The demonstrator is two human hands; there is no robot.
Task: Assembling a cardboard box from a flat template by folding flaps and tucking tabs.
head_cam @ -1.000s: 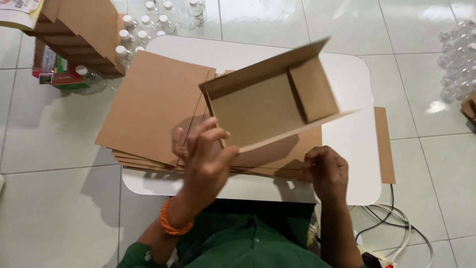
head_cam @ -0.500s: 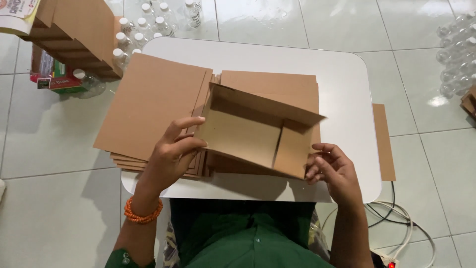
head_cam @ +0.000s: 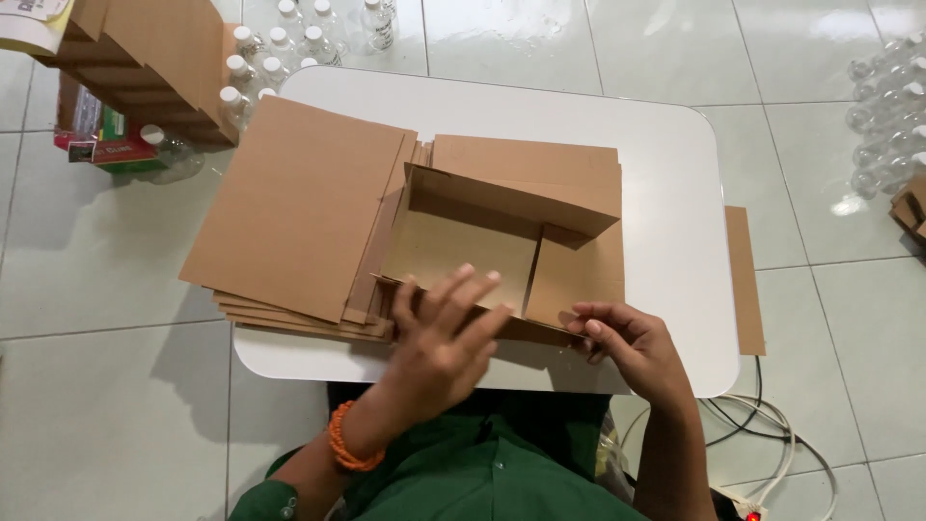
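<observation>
A half-folded brown cardboard box [head_cam: 482, 241] sits open on a stack of flat cardboard sheets [head_cam: 299, 207] on a white table [head_cam: 675, 193]. My left hand [head_cam: 439, 342], with an orange bracelet at the wrist, lies flat with spread fingers over the box's near wall. My right hand [head_cam: 622, 338] pinches the near right corner flap of the box. The far wall stands upright and an inner flap stands at the right.
Stacked cardboard boxes [head_cam: 145, 48] and several clear bottles with white caps [head_cam: 280, 48] stand on the tiled floor at the upper left. More bottles [head_cam: 883, 96] lie at the right. A cardboard strip [head_cam: 745, 280] hangs off the table's right edge. White cables [head_cam: 772, 425] run below.
The box was tipped up on its side a second ago and now lies down on the stack. My left hand moved from the box's left side onto its near wall.
</observation>
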